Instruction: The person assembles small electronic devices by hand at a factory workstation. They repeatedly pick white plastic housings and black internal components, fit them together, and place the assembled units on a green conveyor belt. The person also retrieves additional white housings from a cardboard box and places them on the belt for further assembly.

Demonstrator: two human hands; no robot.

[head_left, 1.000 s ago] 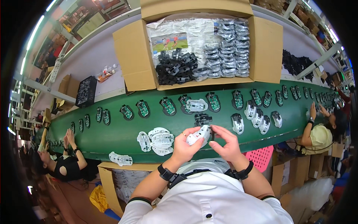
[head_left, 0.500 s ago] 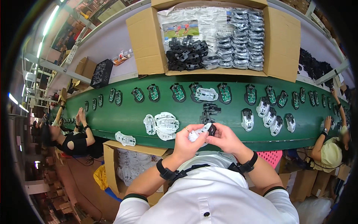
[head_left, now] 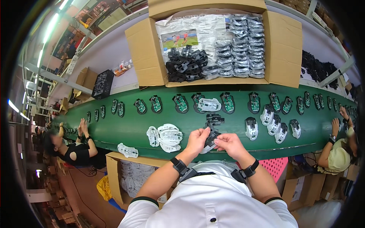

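Note:
Between my two hands is a computer-mouse shell, white at its lower edge (head_left: pixel 207 149), with a black plastic part lying over it. My left hand (head_left: pixel 197 141) pinches the shell from the left, thumb on top. From the right, my right hand (head_left: pixel 231 144) presses its thumb and fingers at the black part's edge. Just beyond my fingers lies a small pile of black plastic parts (head_left: pixel 215 118) on the green belt. White mouse shells (head_left: pixel 169 137) are gathered to the left of my hands, and a single white shell (head_left: pixel 127 150) rests at the belt's near edge.
Mouse bases with green circuit boards (head_left: pixel 227 102) line the green belt (head_left: pixel 114 131). White-and-black shells (head_left: pixel 273 121) lie to the right. Behind stands an open carton (head_left: pixel 283 49) of black parts and wrapped pieces. Another carton (head_left: pixel 114 178) stands below left. Co-workers sit at both sides.
The shell has turned in my hands, so its black part now shows on top and less white is visible. My fingers have shifted their grip. The whole view has tilted slightly.

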